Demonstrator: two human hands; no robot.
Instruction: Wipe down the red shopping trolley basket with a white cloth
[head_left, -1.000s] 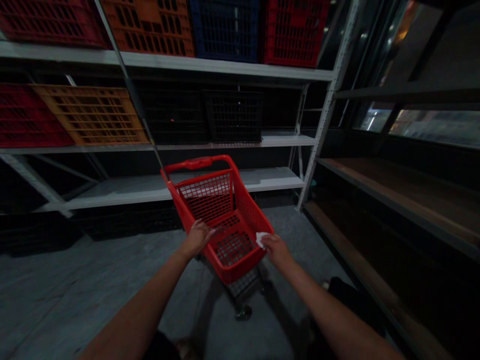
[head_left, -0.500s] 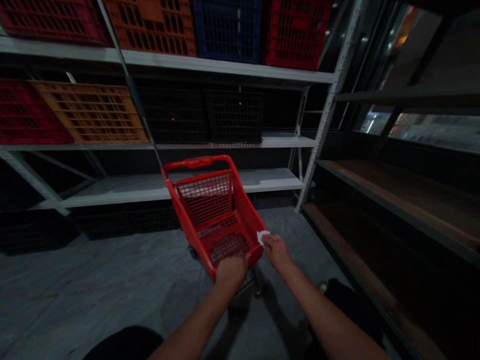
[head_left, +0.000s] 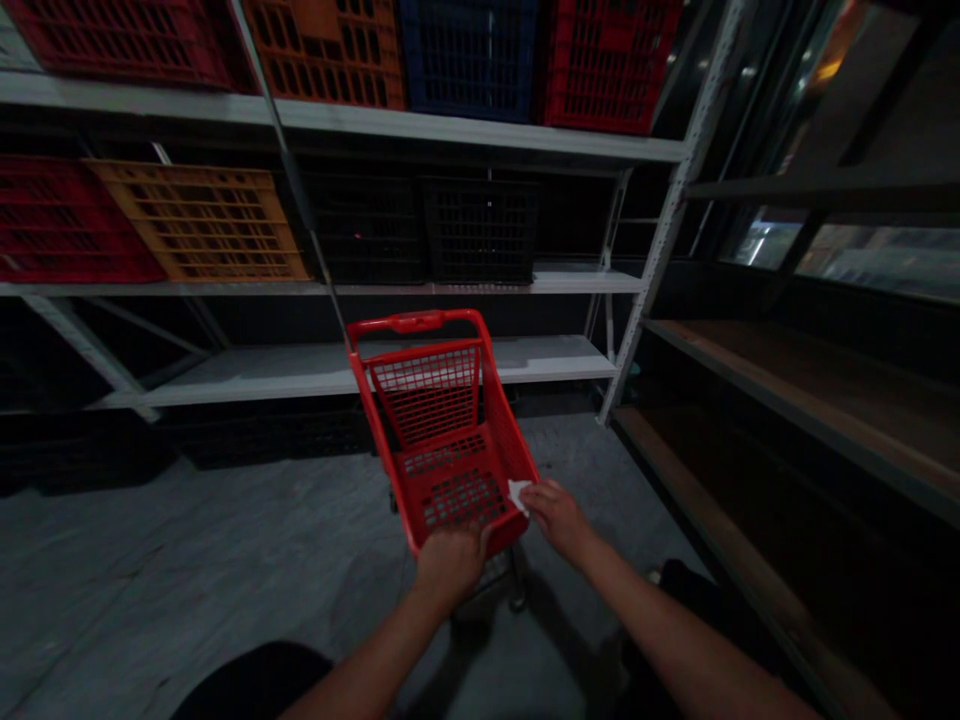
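Observation:
A small red plastic shopping cart (head_left: 517, 445) stands in front of me, its handle facing the shelves and its basket holding nothing visible. My left hand (head_left: 452, 562) is closed over the near rim of the basket. At the basket's near right corner, my right hand (head_left: 553, 510) pinches a crumpled white cloth or tissue (head_left: 518, 495) against the rim. Which material the white piece is, I cannot tell. Part of the near rim is covered by my left hand.
Behind the cart runs a white metal shelf (head_left: 480, 128) with red, orange, blue and black crates, such as a yellow-orange crate (head_left: 217, 225). On the right are brown shelves (head_left: 817, 390). Grey concrete floor (head_left: 247, 560) lies around the cart.
The white piece and my right hand have moved slightly down along the cart's right corner. My left hand stays on the near rim. The whole view has shifted slightly.

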